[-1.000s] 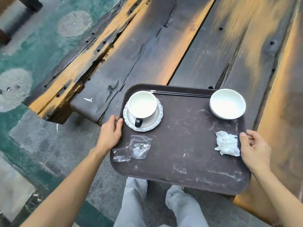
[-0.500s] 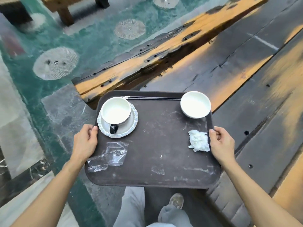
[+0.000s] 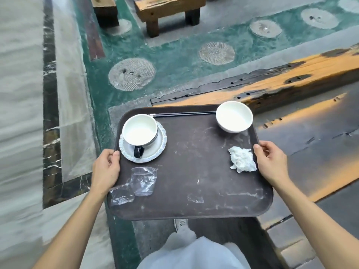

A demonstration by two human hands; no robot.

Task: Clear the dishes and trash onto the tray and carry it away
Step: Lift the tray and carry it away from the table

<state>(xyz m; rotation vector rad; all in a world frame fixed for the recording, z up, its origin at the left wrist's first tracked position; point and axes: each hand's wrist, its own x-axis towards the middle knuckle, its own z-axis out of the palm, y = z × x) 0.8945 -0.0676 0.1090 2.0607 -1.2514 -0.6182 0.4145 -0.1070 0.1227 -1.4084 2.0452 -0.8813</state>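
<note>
I hold a dark brown tray [image 3: 194, 167] level in front of me, off the table. My left hand [image 3: 105, 167] grips its left edge and my right hand [image 3: 272, 162] grips its right edge. On the tray stand a white cup with a black handle [image 3: 139, 131] on a frilled white saucer [image 3: 161, 142] at the far left, and a white bowl [image 3: 234, 116] at the far right. Black chopsticks [image 3: 182, 114] lie along the far rim. A crumpled white napkin [image 3: 241, 159] rests by my right hand. Clear plastic wrappers [image 3: 142, 180] lie by my left hand.
The dark and orange wooden table [image 3: 310, 105] runs along my right. A wooden stool [image 3: 169, 10] stands ahead on the green floor with round patterned insets [image 3: 132, 73]. Pale stone floor with a dark marble band [image 3: 49, 113] lies to the left. My legs show below the tray.
I have turned left with the tray, carrying it off the table. The table has slid to the right of the view, and the floor and stool have come into sight.
</note>
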